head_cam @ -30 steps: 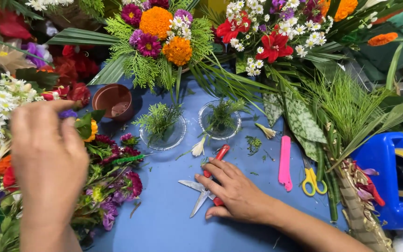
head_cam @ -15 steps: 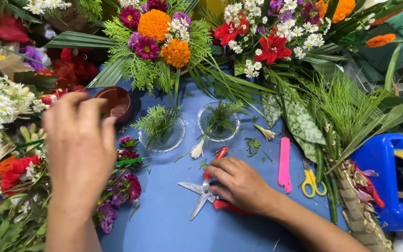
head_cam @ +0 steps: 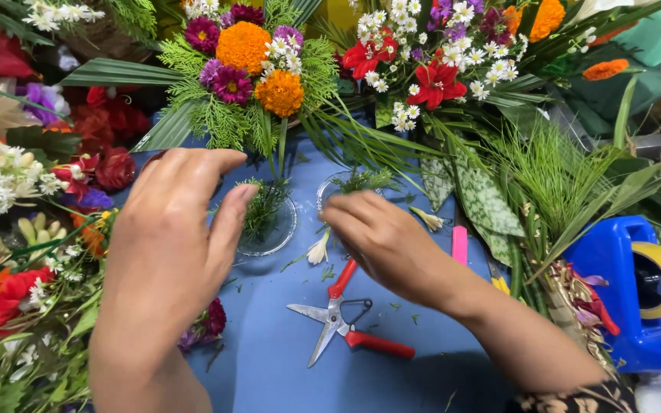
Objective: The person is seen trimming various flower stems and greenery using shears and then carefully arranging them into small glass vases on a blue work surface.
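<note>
Reaching over a blue table (head_cam: 284, 359), both hands meet at two small clear dishes set side by side. Left hand (head_cam: 170, 237) hovers with fingers loosely curved, fingertips touching the green sprigs standing in the left dish (head_cam: 269, 222); whether it pinches a stem I cannot tell. Right hand (head_cam: 380, 237) is bunched, fingertips drawn together at the near rim of the right dish (head_cam: 346, 187), apparently nipping a bit of greenery, though the grip itself is hidden. Red-handled scissors (head_cam: 346, 325) lie open on the table, just below the right wrist, untouched. Both dishes hold only a small tuft of green, no blooms; judged against the two full bouquets (head_cam: 250, 69) behind, this filling looks barely begun. Loose flowers (head_cam: 9, 191) are heaped at left; a blue tape dispenser (head_cam: 629, 291) sits at right.
</note>
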